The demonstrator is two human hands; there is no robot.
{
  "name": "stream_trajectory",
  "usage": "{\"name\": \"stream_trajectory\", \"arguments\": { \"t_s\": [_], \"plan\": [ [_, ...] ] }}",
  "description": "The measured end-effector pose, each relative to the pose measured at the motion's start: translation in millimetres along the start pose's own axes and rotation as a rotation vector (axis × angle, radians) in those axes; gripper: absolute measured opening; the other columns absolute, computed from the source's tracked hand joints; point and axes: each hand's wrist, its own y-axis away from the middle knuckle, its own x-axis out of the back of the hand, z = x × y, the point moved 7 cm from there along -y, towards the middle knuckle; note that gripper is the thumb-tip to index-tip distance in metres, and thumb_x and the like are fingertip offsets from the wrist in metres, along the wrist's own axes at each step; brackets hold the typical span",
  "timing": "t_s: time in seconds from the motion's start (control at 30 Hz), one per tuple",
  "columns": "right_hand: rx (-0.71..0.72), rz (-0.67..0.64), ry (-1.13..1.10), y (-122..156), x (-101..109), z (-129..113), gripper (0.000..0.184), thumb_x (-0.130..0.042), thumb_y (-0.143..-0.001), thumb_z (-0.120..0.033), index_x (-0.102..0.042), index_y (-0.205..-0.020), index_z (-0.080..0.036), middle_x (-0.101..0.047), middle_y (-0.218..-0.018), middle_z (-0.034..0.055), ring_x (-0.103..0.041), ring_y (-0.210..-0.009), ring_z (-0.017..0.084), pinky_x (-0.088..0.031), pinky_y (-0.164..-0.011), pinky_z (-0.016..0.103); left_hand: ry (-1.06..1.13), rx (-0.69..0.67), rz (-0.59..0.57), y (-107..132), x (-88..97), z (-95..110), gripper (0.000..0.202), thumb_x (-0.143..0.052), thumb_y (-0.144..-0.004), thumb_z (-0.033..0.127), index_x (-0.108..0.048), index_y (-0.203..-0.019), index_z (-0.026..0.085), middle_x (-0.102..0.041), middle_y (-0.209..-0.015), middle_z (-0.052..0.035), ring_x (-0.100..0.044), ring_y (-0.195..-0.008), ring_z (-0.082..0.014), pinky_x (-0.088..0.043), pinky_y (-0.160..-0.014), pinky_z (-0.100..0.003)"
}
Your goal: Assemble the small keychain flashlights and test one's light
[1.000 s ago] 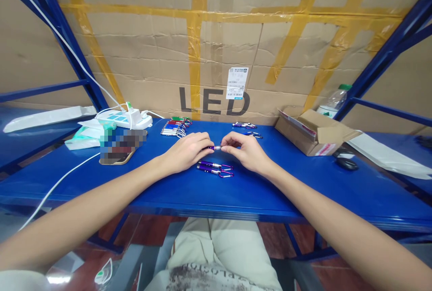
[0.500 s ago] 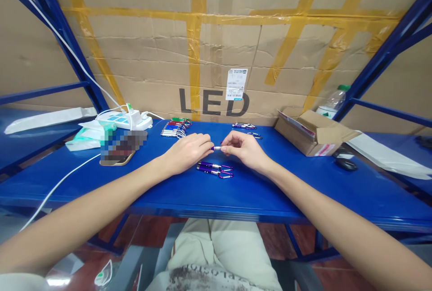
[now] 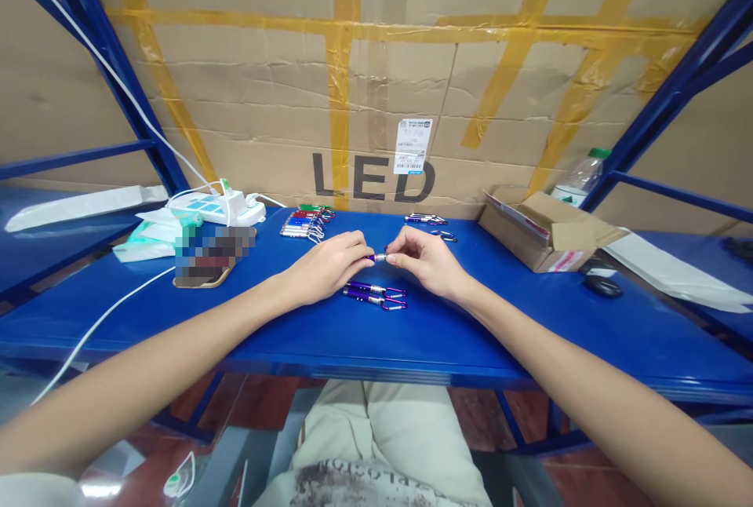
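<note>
Over the middle of the blue table, a small purple and silver keychain flashlight (image 3: 380,257) spans the gap between my two hands. My left hand (image 3: 329,265) is closed round its left end, and its fingers hide most of the purple body. The fingertips of my right hand (image 3: 428,260) pinch the other end, near the silver part. Just below lie two purple keychain flashlights (image 3: 363,292), side by side, with purple carabiner clips (image 3: 395,305) pointing right. Behind my left hand is a row of silver, blue, red and green keychain flashlights (image 3: 303,224).
More flashlights and clips (image 3: 426,219) lie at the back. An open cardboard box (image 3: 529,232), a black mouse (image 3: 603,286) and a plastic bottle (image 3: 582,177) are at right. At left are a phone (image 3: 215,260), a power strip (image 3: 217,209) and a white cable (image 3: 106,326).
Both hands keep their grip on the flashlight and stay in nearly the same place. My right fingers have shifted very slightly at its end.
</note>
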Motion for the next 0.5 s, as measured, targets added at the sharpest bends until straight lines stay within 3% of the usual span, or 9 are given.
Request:
{"name": "stream_trajectory", "arguments": {
  "t_s": [0.23, 0.5],
  "plan": [
    [0.122, -0.016, 0.195, 3.7, -3.3, -7.8, 0.012, -0.069, -0.096, -0.030, -0.065, -0.086, -0.023, -0.073, -0.090, 0.0022, -0.065, -0.086, 0.021, -0.050, -0.080, 0.036, 0.058, 0.038, -0.021, 0.2, -4.7, -5.6, 0.031, -0.048, -0.116, 0.034, -0.074, -0.113, 0.016, -0.066, -0.102, -0.0073, -0.067, -0.094, -0.0209, -0.055, -0.086, -0.033],
    [-0.093, -0.041, -0.082, 0.8, -5.8, 4.6, 0.026, -0.082, -0.085, -0.041, -0.064, -0.086, -0.023, -0.069, -0.076, -0.0005, -0.062, -0.071, 0.019, -0.049, -0.068, 0.033, -0.286, -0.121, 0.044, -0.9, 2.1, 9.2, 0.035, -0.044, -0.117, 0.031, -0.073, -0.108, 0.013, -0.067, -0.098, -0.0099, -0.064, -0.090, -0.0231, -0.053, -0.083, -0.035]
  ]
}}
